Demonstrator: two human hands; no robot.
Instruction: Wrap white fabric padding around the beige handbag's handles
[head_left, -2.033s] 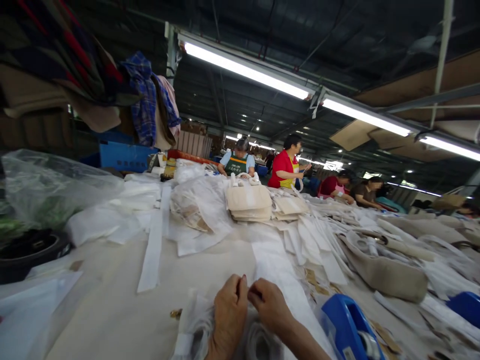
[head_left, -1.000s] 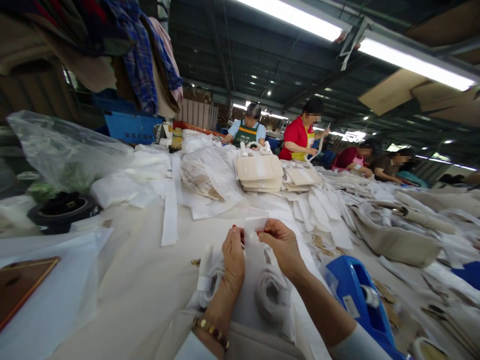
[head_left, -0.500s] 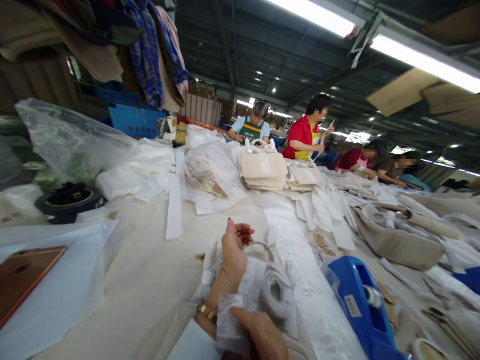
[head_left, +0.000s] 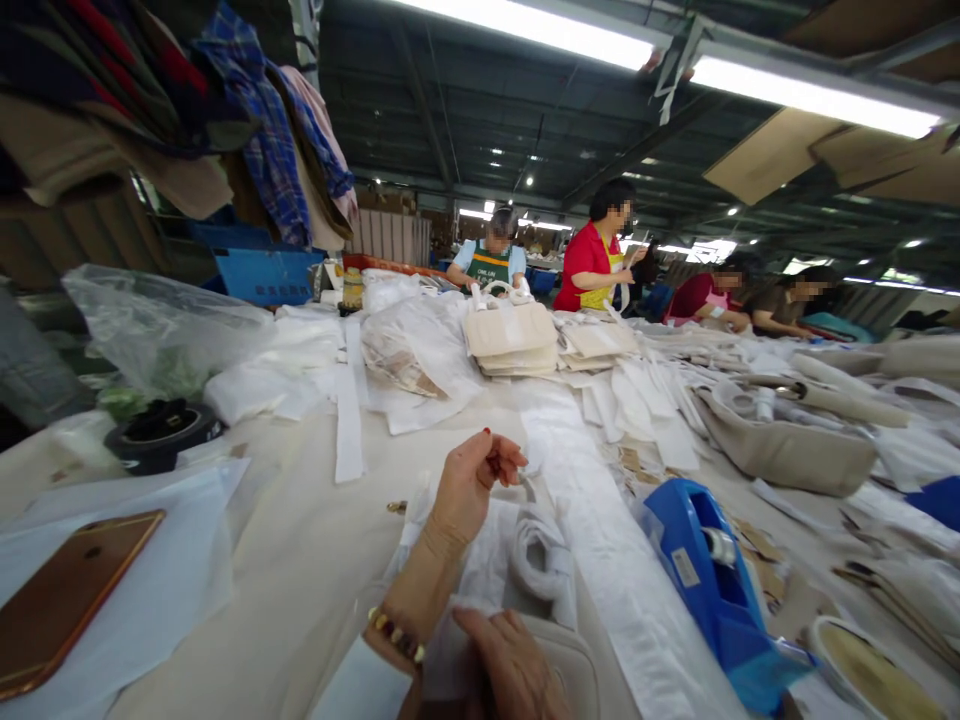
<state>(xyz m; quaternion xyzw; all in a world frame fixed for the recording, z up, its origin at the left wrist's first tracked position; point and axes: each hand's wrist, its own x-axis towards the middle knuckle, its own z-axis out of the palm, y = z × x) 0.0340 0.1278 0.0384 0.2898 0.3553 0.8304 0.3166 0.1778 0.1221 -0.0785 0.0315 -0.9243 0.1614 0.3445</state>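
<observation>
My left hand [head_left: 469, 485], with a beaded bracelet on its wrist, is raised over a cream handbag [head_left: 566, 655]. Its fingers are curled in near the thumb beside the grey-white handle; whether they pinch anything is too small to tell. Below it, my right hand [head_left: 510, 655] lies on the bag and its thin white wrapping with the fingers stretched out. A coiled strap in white wrapping [head_left: 536, 555] sits on the bag, right of my left wrist. A small gold metal clip [head_left: 397, 507] shows at the bag's left side.
A blue tape dispenser [head_left: 697, 580] and a tape roll [head_left: 862, 665] are at right. A phone [head_left: 82, 590] lies on white sheets at left, near a black round dish [head_left: 161, 435]. Stacked cream bags [head_left: 510, 335] and white strips stand ahead. Several people work beyond.
My left hand has moved slightly right and its fingers have curled closer together. My right hand, earlier at a clear plastic piece, now lies flatter on the bag. The view has shifted slightly.
</observation>
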